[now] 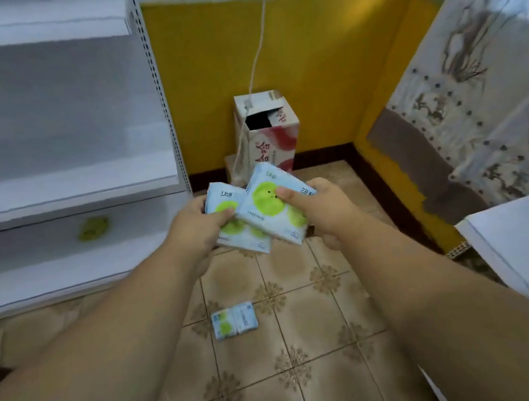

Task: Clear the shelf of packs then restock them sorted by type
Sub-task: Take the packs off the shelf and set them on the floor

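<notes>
Packs with green dots sit gripped in both hands: left hand (198, 226) pinches one pack (231, 229); right hand (317, 205) pinches another (271, 211); a third pack (234, 321) lies on the floor (311, 331).

Head view, looking down, close over hands (259, 222).

1. Both bare forearms reach forward and converge at centre.
2. The left hand (196, 226) pinches a pack, thumb on top.
3. The right hand (318, 207) grips another pack, thumb pressed on its face.
</notes>
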Tool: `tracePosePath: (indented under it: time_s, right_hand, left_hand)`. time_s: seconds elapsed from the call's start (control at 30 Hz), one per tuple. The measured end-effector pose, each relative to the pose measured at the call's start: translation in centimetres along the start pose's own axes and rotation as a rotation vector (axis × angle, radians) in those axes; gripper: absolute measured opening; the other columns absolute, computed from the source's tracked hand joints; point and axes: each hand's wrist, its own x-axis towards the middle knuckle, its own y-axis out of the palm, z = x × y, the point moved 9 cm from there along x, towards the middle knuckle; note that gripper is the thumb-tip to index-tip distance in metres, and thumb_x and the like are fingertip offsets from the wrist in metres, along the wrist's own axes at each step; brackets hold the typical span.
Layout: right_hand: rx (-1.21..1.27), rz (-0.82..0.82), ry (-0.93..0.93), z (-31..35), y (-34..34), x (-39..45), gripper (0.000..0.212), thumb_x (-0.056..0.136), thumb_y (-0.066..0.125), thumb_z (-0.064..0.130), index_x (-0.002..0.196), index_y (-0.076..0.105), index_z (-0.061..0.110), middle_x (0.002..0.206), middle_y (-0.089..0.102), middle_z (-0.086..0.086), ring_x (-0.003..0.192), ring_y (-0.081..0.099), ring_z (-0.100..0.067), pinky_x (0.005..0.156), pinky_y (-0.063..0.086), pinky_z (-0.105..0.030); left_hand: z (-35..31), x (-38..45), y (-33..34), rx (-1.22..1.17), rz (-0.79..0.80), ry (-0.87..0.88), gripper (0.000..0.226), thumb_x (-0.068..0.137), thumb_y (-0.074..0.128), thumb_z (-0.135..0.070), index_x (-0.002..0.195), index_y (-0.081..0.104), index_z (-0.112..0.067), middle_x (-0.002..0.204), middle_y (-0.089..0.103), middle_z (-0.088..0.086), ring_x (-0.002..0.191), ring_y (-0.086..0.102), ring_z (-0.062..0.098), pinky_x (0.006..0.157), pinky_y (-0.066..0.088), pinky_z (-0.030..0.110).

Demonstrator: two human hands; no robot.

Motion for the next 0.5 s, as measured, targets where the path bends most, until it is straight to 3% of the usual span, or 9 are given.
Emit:
tracePosePath:
  time_s: [0.1, 0.23, 0.33, 0.4, 0.5]
  right_hand:
    - [0.291, -0.013, 0.164, -5.6, 0.2, 2.9, 0.034, 0.086, 0.075, 0.030, 0.108, 0.062, 0.007, 0.096, 0.075, -0.009, 0.080, 0.073, -0.025, 0.059, 0.059, -0.043]
    - [0.481, -0.056, 0.244, -11.4, -1.6, 6.8, 0.044, 0.087, 0.072, 0.029, 0.122, 0.059, 0.006, 0.111, 0.072, -0.013, 0.100, 0.071, -0.032, 0.069, 0.059, -0.050]
    - [0.515, -0.169, 0.289, -15.5, -4.3, 9.7, 0.034, 0.086, 0.074, 0.023, 0.110, 0.056, 0.007, 0.109, 0.071, -0.016, 0.098, 0.071, -0.035, 0.074, 0.058, -0.057]
    - [0.477, -0.136, 0.319, -18.0, -5.2, 12.2, 0.030, 0.087, 0.074, 0.022, 0.108, 0.058, 0.008, 0.112, 0.070, -0.020, 0.102, 0.068, -0.038, 0.079, 0.056, -0.061]
    - [0.417, -0.030, 0.427, -23.4, -5.2, 16.1, 0.018, 0.088, 0.072, 0.019, 0.100, 0.061, 0.012, 0.114, 0.070, -0.019, 0.108, 0.066, -0.038, 0.087, 0.054, -0.060]
  left_hand:
    - [4.3, 2.8, -0.1, 0.015, 0.060, -0.131, 0.026, 0.088, 0.067, -0.002, 0.109, 0.063, -0.017, 0.102, 0.072, 0.011, 0.083, 0.071, 0.027, 0.068, 0.058, 0.038]
    - [8.5, 5.8, 2.4, 0.093, 0.161, -0.246, 0.037, 0.085, 0.067, 0.002, 0.118, 0.064, -0.013, 0.102, 0.073, 0.013, 0.087, 0.070, 0.030, 0.082, 0.058, 0.044]
    - [10.6, 8.7, 4.8, 0.140, 0.197, -0.295, 0.032, 0.086, 0.067, 0.002, 0.112, 0.067, -0.016, 0.089, 0.075, 0.006, 0.073, 0.073, 0.020, 0.061, 0.059, 0.030]
    - [12.6, 10.6, 6.8, 0.149, 0.209, -0.340, 0.027, 0.087, 0.064, 0.004, 0.101, 0.068, -0.020, 0.079, 0.075, 0.000, 0.068, 0.072, 0.016, 0.053, 0.056, 0.024]
    - [17.1, 14.5, 9.2, 0.125, 0.130, -0.381, 0.037, 0.083, 0.061, 0.011, 0.104, 0.059, -0.020, 0.087, 0.068, 0.004, 0.073, 0.067, 0.022, 0.050, 0.052, 0.024]
